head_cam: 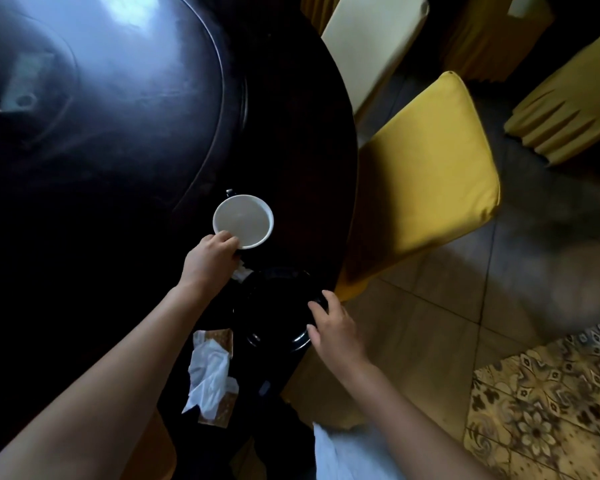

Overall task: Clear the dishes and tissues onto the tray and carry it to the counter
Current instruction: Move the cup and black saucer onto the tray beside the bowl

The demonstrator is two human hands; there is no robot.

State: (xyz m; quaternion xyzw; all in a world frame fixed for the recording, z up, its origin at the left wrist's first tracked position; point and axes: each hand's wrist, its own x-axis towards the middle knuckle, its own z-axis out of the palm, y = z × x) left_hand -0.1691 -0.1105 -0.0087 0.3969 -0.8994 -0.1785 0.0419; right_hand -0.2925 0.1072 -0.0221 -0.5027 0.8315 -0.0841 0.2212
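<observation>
Step in hand, as judged: collecting dishes, early-to-mid clearing; carry to the counter not yet begun.

Table (118, 140): one, dark, round, with a raised turntable at its centre. It carries everything listed below.

Chairs: at least four counted by their yellow and cream covers. The nearest yellow chair (426, 174) sits just right of the right grip.

Black plate (278, 306): one seen, possibly two stacked, too dark to tell. It lies at the table edge, and whether it is the tray or a dish cannot be told. The right hand (336, 327) is laid on its right rim, fingers spread and curled over the edge; the grip is wide, touching, not yet closed on it.

White bowl (244, 220): one, empty, upright, beyond the plate. The left hand (210, 259) is pinched narrow on the near rim, so the bowl is held by the left grip. A small dark item is glimpsed behind the bowl; it cannot be identified.

Tissues: two counted. One crumpled wad (240, 271) is just under the left grip, between bowl and plate. One larger tissue (210, 375) lies over a brown patterned packet (222, 341), nearer the body than both grips.

Next move, as judged: the bowl is to be lifted and set onto the plate while the plate is steadied by the right grip. After that, both tissues remain to be gathered. A rim pinch is weak, so the lift should be kept level.
</observation>
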